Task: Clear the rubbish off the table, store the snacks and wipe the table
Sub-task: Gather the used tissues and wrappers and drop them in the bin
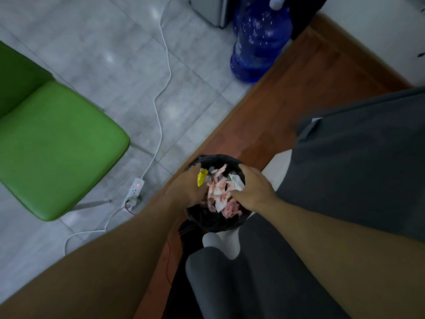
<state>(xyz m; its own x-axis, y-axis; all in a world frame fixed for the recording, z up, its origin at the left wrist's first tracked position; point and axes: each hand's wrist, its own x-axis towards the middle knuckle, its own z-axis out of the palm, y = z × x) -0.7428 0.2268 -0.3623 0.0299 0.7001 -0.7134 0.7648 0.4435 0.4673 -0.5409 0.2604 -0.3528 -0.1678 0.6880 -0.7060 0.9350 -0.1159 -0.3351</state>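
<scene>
A small bin with a black liner (213,221) stands on the floor below me, holding pink and white paper scraps (220,194). My left hand (187,188) hovers over the bin's left rim and its curled fingers hold a yellow wrapper (202,178). My right hand (254,191) is over the right rim, fingers curled down around a crumpled white paper (236,181). The table itself is out of view.
A green chair (55,146) stands to the left on grey tiles. A white power strip (135,188) and its cable (161,93) lie between chair and bin. A blue water jug (259,40) stands at the back. A wooden strip (287,93) runs diagonally; my grey-clad legs (253,284) are below.
</scene>
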